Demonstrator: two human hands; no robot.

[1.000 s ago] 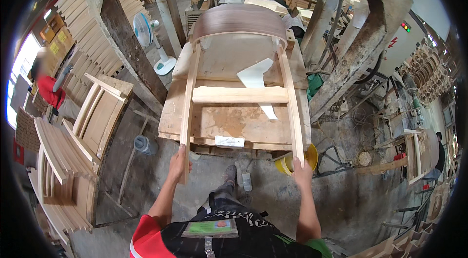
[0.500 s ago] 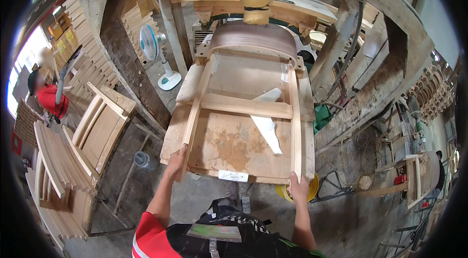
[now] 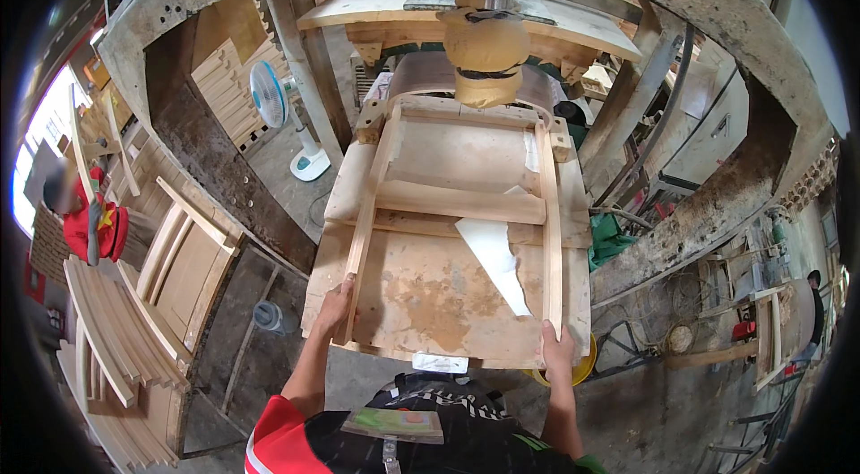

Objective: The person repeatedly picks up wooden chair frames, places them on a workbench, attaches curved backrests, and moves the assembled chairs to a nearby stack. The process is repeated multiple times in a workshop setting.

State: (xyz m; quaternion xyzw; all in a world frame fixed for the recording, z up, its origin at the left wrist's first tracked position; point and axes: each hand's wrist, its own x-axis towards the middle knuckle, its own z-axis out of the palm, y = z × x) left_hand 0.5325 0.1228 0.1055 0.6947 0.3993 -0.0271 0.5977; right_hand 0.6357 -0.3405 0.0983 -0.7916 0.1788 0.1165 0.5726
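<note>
A pale wooden chair frame [image 3: 460,203], with two long rails and a crossbar, lies over a stained wooden board [image 3: 421,295]. My left hand [image 3: 336,305] is closed round the near end of the left rail. At the near end of the right rail, my right hand [image 3: 556,347] grips it. The far end of the frame meets a curved brown wooden piece [image 3: 421,80], partly hidden by a padded press head [image 3: 486,48] hanging above. A torn white sheet [image 3: 491,259] lies on the board below the crossbar.
Heavy press posts [image 3: 260,169] flank the board. A standing fan [image 3: 269,98] is at the far left. Curved wooden slats [image 3: 107,331] are stacked at left, where a person in red [image 3: 98,223] works. A yellow bucket [image 3: 584,365] stands beneath the board's right corner.
My view has shifted, and the press head appears lower and larger. The frame has moved slightly farther over the board, uncovering more of the sheet. The person in red now holds up wood strips.
</note>
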